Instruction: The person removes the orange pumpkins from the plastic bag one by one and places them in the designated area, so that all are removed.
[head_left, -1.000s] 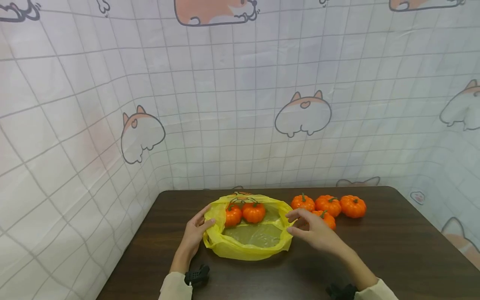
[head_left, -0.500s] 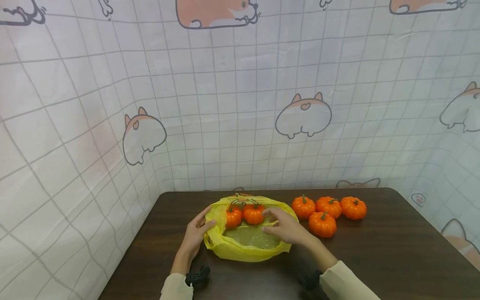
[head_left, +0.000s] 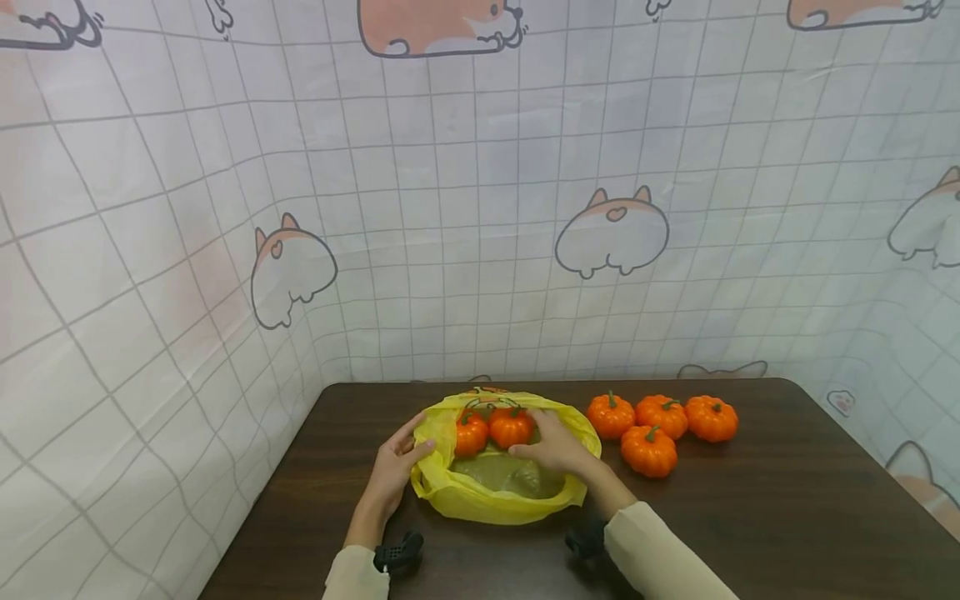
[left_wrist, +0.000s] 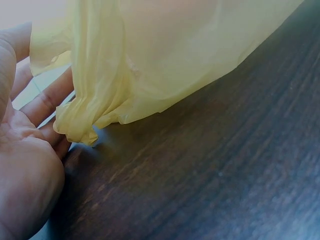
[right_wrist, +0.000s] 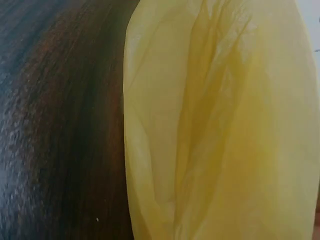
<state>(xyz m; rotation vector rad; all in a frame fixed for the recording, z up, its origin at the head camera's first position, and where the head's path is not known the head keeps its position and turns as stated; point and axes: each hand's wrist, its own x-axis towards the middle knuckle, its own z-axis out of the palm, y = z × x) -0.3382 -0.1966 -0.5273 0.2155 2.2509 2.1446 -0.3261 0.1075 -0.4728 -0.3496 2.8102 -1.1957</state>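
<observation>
A yellow plastic bag (head_left: 502,505) lies on the dark table with its mouth spread wide. Inside it, to the left and back, sit two small orange pumpkins (head_left: 471,435). My left hand (head_left: 393,462) holds the bag's left rim, thumb over the edge and fingers along the outside; the left wrist view shows those fingers behind the bunched yellow film (left_wrist: 95,100). My right hand (head_left: 553,442) reaches in over the right rim, fingers spread beside the right-hand pumpkin (head_left: 512,428). Contact there is unclear. In the right wrist view the bag film (right_wrist: 225,130) hides this hand.
Several more orange pumpkins (head_left: 648,451) stand in a group on the table, right of the bag. The dark wooden table (head_left: 780,500) extends to the right. A white grid-patterned cloth (head_left: 480,325) with cartoon dogs hangs behind and at both sides.
My right hand has moved left from beside the bag's right rim, into the bag up to the right-hand pumpkin there. The left hand keeps its place at the rim.
</observation>
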